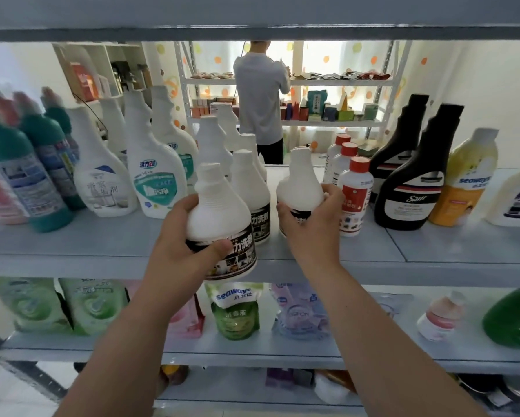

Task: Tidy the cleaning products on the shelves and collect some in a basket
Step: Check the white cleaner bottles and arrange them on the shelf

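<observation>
Hands (183, 242) (310, 227) around two white bottles (219, 206) (299, 182)

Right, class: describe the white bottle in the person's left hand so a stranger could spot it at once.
Find the grey middle shelf crowded with cleaning bottles. At its front edge, centre, the left hand grips a white bottle with a black label. Unlike the matching bottle in the right hand, it is held out past the shelf edge, nearest the camera.

You're in what looks like a shop: grey shelves (72, 245) carry rows of matching cleaning bottles (156, 182), with another stocked rack (328, 82) behind.
</observation>
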A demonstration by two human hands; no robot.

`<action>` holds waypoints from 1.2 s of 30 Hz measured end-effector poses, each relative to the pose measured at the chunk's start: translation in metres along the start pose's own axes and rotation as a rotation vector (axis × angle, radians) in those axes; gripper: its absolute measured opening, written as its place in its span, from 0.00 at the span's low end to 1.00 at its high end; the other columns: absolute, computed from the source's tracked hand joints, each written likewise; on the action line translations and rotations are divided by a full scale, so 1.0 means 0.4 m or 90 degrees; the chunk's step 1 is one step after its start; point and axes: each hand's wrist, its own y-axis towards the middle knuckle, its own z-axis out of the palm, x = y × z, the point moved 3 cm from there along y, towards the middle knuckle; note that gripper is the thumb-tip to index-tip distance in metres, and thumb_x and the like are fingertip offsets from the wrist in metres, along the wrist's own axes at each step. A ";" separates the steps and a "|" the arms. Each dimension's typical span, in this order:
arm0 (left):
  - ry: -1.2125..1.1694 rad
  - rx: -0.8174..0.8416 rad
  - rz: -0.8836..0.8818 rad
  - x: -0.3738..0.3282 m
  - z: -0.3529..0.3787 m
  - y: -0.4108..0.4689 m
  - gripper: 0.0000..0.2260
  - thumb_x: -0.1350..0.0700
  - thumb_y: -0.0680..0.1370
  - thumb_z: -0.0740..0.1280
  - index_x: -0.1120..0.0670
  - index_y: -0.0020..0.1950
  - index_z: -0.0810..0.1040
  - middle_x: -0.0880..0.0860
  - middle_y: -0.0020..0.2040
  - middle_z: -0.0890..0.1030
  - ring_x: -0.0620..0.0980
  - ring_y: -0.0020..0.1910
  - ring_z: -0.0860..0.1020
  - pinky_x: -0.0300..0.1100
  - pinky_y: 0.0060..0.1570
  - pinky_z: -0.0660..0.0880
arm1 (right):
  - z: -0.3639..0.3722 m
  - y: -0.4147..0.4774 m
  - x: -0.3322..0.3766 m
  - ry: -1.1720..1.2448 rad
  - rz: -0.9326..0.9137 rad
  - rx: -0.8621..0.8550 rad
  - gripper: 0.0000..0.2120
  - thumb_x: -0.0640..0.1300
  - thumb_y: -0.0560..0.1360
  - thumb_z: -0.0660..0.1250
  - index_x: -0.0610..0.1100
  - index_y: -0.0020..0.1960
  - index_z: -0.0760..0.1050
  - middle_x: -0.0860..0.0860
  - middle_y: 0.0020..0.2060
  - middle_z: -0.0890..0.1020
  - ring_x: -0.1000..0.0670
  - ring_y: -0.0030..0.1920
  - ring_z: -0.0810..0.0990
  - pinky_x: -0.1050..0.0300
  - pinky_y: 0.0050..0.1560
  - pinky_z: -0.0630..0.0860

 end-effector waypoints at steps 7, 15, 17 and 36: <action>-0.010 0.041 -0.007 -0.014 0.006 0.026 0.30 0.47 0.65 0.76 0.22 0.58 0.68 0.38 0.57 0.80 0.40 0.53 0.82 0.45 0.52 0.81 | 0.041 0.053 0.004 -0.187 -0.050 -0.003 0.41 0.53 0.72 0.79 0.44 0.75 0.59 0.40 0.67 0.67 0.41 0.65 0.70 0.46 0.63 0.74; -0.060 0.085 -0.005 -0.024 0.019 0.042 0.30 0.40 0.60 0.76 0.21 0.58 0.69 0.34 0.56 0.80 0.39 0.55 0.82 0.38 0.48 0.82 | 0.086 0.129 0.034 -0.558 -0.193 0.123 0.32 0.47 0.82 0.65 0.56 0.81 0.56 0.37 0.74 0.61 0.35 0.72 0.62 0.40 0.70 0.66; -0.061 0.087 -0.012 -0.021 0.020 0.046 0.31 0.40 0.60 0.76 0.22 0.58 0.69 0.37 0.58 0.80 0.42 0.57 0.82 0.42 0.52 0.82 | 0.109 0.174 0.029 -0.556 -0.127 0.197 0.31 0.42 0.82 0.60 0.57 0.81 0.53 0.36 0.77 0.55 0.33 0.75 0.57 0.38 0.73 0.64; -0.027 0.092 -0.035 -0.016 0.007 0.015 0.30 0.38 0.61 0.75 0.25 0.59 0.68 0.40 0.62 0.77 0.43 0.57 0.81 0.47 0.55 0.82 | 0.134 0.230 0.022 -0.267 0.055 0.242 0.32 0.35 0.83 0.54 0.57 0.83 0.55 0.42 0.81 0.59 0.39 0.79 0.61 0.48 0.74 0.64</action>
